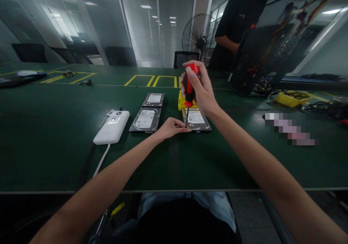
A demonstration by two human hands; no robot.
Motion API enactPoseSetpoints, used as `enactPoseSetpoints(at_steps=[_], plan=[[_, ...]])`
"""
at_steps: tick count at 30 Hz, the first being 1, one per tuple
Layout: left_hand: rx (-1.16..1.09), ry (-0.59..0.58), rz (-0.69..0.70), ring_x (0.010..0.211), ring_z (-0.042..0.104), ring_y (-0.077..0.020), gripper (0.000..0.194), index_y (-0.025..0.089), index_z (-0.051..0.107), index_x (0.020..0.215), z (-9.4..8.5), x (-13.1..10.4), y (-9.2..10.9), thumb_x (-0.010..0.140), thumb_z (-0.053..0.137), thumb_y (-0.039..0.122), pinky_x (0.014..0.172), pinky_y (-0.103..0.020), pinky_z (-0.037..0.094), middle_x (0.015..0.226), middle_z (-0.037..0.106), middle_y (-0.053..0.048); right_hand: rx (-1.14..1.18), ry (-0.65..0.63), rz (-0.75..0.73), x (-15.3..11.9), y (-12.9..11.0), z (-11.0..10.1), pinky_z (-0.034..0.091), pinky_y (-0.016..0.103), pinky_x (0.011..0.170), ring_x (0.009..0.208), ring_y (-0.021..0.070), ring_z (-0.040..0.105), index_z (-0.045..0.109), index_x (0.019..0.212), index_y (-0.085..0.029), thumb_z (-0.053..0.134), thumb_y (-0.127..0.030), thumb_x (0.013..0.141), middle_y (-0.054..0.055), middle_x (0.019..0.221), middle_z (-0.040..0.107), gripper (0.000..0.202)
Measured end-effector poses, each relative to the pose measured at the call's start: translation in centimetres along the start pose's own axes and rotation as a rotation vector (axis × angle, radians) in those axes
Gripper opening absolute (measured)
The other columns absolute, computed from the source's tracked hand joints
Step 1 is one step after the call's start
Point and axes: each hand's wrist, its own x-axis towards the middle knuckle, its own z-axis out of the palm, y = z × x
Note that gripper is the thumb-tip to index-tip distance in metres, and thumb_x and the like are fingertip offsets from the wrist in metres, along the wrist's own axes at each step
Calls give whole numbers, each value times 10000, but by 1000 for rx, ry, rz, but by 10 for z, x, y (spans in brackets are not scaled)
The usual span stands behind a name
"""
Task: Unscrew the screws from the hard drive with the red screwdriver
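On hard drive (203,125), white label (195,117) unreadable; right hand (204,90) clamped round screwdriver (189,94), left hand (174,126): hold unclear

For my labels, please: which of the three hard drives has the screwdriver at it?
The rightmost drive: the screwdriver stands at its near-left corner. On the left, the nearer drive and farther drive have no tool on them.

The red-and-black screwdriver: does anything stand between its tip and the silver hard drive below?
Nothing visible blocks the screwdriver; the left hand is close beside its tip, at the near left corner of the hard drive.
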Motion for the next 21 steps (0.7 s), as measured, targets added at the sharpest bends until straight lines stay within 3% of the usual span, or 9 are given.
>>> enactPoseSetpoints(at_steps=[10, 18, 21], plan=[[114, 17, -5, 794, 621, -179, 217, 152, 732, 773, -1, 0, -2, 677, 705, 344, 772, -313, 471, 824, 713, -55, -15, -14, 2, 0, 0, -1, 556, 348, 626, 880, 178, 626, 348, 1174, -348, 317, -592, 872, 27, 1036, 574, 389], [143, -17, 64, 895, 604, -175, 244, 157, 724, 826, -3, 1, -3, 691, 692, 357, 848, -308, 428, 913, 704, -49, -36, 2, 7, 0, 1, 0, 563, 344, 622, 889, 180, 631, 348, 1183, -348, 313, -590, 875, 29, 1033, 584, 393], [179, -39, 72, 807, 592, -155, 271, 137, 719, 845, -4, 0, 0, 675, 705, 347, 753, -281, 427, 906, 697, -56, -35, 2, -3, 0, 0, 0, 567, 341, 626, 909, 181, 631, 345, 1191, -351, 309, -607, 867, 30, 1069, 578, 415]])
